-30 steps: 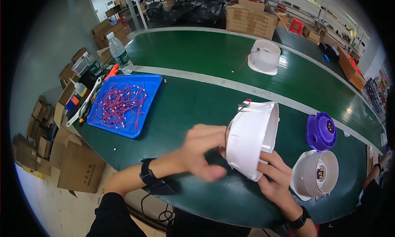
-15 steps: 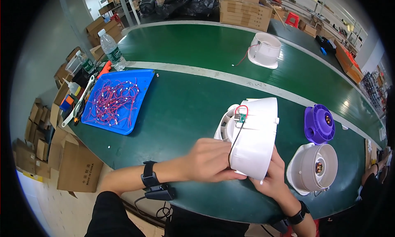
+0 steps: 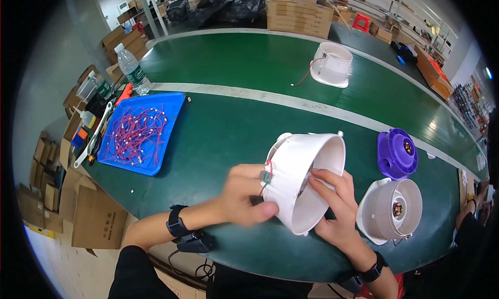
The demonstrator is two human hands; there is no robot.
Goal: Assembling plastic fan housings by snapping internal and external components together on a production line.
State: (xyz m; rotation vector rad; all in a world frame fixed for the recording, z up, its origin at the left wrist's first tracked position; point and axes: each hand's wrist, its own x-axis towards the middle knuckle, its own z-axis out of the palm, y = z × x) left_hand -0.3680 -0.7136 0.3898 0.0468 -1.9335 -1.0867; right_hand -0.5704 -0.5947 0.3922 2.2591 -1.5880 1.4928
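Observation:
Tilted between my hands is a white round fan housing (image 3: 292,169), its open rim turned toward the right. A small green circuit board (image 3: 266,177) with a short red wire sits on its outer wall. My left hand (image 3: 243,195), slightly blurred, closes on the housing's left side beside the board, thumb in front; its fingertips are partly hidden. With fingers reaching inside the rim and thumb low on the outside, my right hand (image 3: 337,208) grips the same housing. To the right stand a second white fan housing (image 3: 366,216) with a copper-wound motor core and a purple housing (image 3: 387,156).
A blue tray (image 3: 174,127) of pink-red wires lies at left, beside a water bottle (image 3: 132,70) and tools. Across a pale strip, another white housing (image 3: 340,65) stands on the far green surface (image 3: 234,57). Cardboard boxes (image 3: 101,216) sit left of the table. Another person's arm (image 3: 465,213) shows at far right.
The housing has turned, so its open rim and inside now show. My right fingers have come over into the rim. My left hand has shifted left and up, near the board.

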